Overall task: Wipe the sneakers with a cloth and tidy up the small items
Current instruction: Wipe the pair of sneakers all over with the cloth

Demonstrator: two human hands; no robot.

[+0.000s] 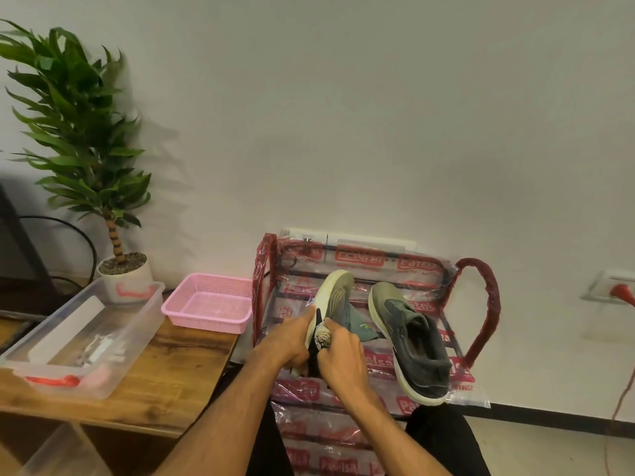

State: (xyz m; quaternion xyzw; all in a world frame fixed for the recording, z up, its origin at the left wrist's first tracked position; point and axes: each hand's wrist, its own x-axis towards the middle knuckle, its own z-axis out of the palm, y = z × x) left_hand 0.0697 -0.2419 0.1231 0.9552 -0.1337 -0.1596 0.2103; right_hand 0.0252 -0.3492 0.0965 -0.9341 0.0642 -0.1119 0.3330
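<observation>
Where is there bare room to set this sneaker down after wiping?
Free: the rack shelf between its left red post and the other sneaker; the wooden table strip bordered by the clear box and pink basket. Crowded: the table's left, filled by the box.

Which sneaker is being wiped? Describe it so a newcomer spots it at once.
Start at the red plastic-wrapped rack against the white wall. Of the two grey-green sneakers over it, take the left sneaker, gripped by the left hand while the right hand holds a wadded cloth to it. Unlike the right sneaker, resting upright, it is tipped sideways, pale sole showing.
</observation>
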